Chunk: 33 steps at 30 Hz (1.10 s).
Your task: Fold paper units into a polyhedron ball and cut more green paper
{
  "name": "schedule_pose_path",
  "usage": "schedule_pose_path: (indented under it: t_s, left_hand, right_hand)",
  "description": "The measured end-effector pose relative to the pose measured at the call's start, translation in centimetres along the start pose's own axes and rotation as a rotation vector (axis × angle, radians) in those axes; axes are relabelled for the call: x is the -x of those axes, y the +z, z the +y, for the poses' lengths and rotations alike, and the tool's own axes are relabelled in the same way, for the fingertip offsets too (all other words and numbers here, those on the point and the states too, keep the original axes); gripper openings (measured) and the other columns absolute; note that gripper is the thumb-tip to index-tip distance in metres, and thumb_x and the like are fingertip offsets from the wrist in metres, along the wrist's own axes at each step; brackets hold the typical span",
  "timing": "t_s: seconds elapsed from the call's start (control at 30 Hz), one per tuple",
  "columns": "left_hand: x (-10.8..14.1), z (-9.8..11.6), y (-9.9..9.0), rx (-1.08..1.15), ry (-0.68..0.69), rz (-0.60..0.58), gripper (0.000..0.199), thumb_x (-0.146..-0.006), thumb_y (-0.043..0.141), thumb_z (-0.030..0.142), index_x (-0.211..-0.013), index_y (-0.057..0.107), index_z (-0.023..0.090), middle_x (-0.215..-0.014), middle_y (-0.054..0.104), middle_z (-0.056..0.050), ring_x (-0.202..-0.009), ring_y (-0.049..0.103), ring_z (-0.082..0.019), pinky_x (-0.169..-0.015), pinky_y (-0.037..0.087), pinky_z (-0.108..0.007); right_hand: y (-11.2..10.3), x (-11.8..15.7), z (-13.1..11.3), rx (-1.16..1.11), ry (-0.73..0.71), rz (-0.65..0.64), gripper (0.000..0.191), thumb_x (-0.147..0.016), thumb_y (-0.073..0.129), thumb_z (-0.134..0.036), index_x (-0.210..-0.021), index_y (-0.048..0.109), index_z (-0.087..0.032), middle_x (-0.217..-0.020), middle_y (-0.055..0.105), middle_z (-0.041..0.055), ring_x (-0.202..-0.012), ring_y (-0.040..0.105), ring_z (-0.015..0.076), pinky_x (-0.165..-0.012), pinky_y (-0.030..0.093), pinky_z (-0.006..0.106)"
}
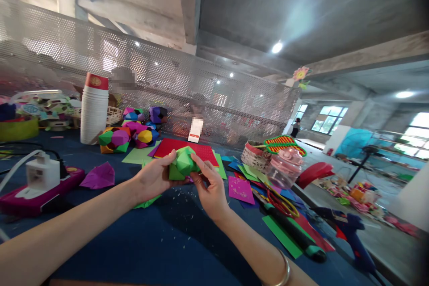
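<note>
A folded green paper piece [184, 161] with raised facets is held up between both hands over the blue table. My left hand [154, 178] grips its left side, fingers partly hidden behind it. The fingers and thumb of my right hand [211, 187] pinch its right edge. Beneath and behind the hands lie red sheets [209, 153] and a light green sheet [132, 155]. Another green paper piece [149, 202] rests on the table below my left hand. To the left is a folded purple paper piece [98, 176].
Finished-looking multicoloured paper balls [115, 138] and stacked paper cups [94, 114] stand back left, a power strip [42, 192] nearer. A lit phone [195, 129] stands behind. On the right are a basket [255, 155], scissors [283, 203], a cutter [295, 232] and a glue gun [348, 230].
</note>
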<state>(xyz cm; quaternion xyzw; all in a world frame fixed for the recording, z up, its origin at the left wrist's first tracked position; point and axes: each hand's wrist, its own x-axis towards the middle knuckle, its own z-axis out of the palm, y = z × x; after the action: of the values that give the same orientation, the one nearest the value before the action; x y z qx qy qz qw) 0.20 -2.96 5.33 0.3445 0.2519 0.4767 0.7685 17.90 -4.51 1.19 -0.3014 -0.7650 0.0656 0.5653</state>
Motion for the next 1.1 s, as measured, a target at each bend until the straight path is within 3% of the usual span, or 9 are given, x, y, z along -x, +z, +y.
schedule_pose_path:
  t_s: [0.17,0.37,0.7,0.83,0.93,1.03,1.1]
  left_hand:
    - [0.3,0.0,0.3,0.01,0.051,0.015,0.03,-0.107,0.042,0.024,-0.1,0.07,0.015,-0.089,0.076,-0.008,-0.074,0.072,-0.02,-0.074,0.064,-0.039]
    - [-0.2,-0.8,-0.2,-0.021,0.088,0.075,0.039,-0.105,0.047,0.043,-0.098,0.073,0.014,-0.09,0.077,-0.01,-0.072,0.073,-0.02,-0.063,0.063,-0.032]
    - [-0.4,-1.5,-0.5,-0.039,0.163,0.073,0.027,-0.098,0.063,0.044,-0.102,0.069,0.018,-0.09,0.075,-0.005,-0.076,0.072,-0.019,-0.068,0.062,-0.031]
    - [-0.1,-1.3,-0.2,-0.046,0.159,0.074,0.028,-0.1,0.059,0.045,-0.102,0.069,0.019,-0.09,0.076,-0.005,-0.076,0.072,-0.019,-0.066,0.061,-0.03]
    - [0.0,-1.1,-0.1,-0.071,0.167,0.071,0.031,-0.103,0.053,0.046,-0.101,0.068,0.019,-0.091,0.076,-0.006,-0.076,0.073,-0.018,-0.063,0.059,-0.026]
    - [-0.1,-1.3,-0.2,-0.091,0.231,0.059,0.029,-0.103,0.054,0.045,-0.104,0.068,0.02,-0.095,0.076,-0.006,-0.083,0.074,-0.017,-0.072,0.06,-0.025]
    - [-0.1,-1.6,-0.4,-0.099,0.264,0.052,0.028,-0.1,0.058,0.047,-0.108,0.067,0.021,-0.096,0.075,-0.004,-0.087,0.073,-0.017,-0.078,0.061,-0.027]
  right_hand:
    - [0.1,0.1,0.0,-0.025,-0.023,0.002,0.052,-0.096,0.059,-0.016,-0.143,0.059,-0.041,-0.092,0.063,0.0024,-0.081,0.06,0.0181,-0.076,0.054,0.033]
    - [0.4,0.2,0.0,-0.011,-0.083,0.0,0.053,-0.097,0.058,-0.015,-0.143,0.059,-0.042,-0.097,0.067,0.0029,-0.084,0.062,0.0176,-0.079,0.056,0.034]
    - [0.4,0.5,-0.1,-0.022,-0.096,-0.002,0.056,-0.097,0.057,-0.013,-0.142,0.058,-0.046,-0.105,0.069,0.0038,-0.089,0.065,0.0185,-0.082,0.058,0.036]
    - [0.4,0.4,-0.5,-0.002,-0.099,-0.007,0.055,-0.097,0.058,-0.015,-0.143,0.057,-0.044,-0.105,0.067,0.004,-0.09,0.065,0.0183,-0.082,0.059,0.037]
    - [0.4,0.4,-1.2,0.051,-0.084,0.019,0.053,-0.094,0.066,-0.022,-0.144,0.058,-0.04,-0.117,0.06,0.0072,-0.105,0.063,0.0224,-0.093,0.057,0.043]
    - [0.6,0.7,-1.9,0.071,-0.017,0.055,0.062,-0.092,0.071,-0.029,-0.15,0.048,-0.037,-0.134,0.053,0.0104,-0.124,0.055,0.0279,-0.103,0.052,0.05]
    - [0.9,1.0,-2.2,0.037,0.056,0.075,0.065,-0.093,0.071,-0.033,-0.151,0.042,-0.035,-0.139,0.052,0.0115,-0.127,0.054,0.029,-0.102,0.054,0.05]
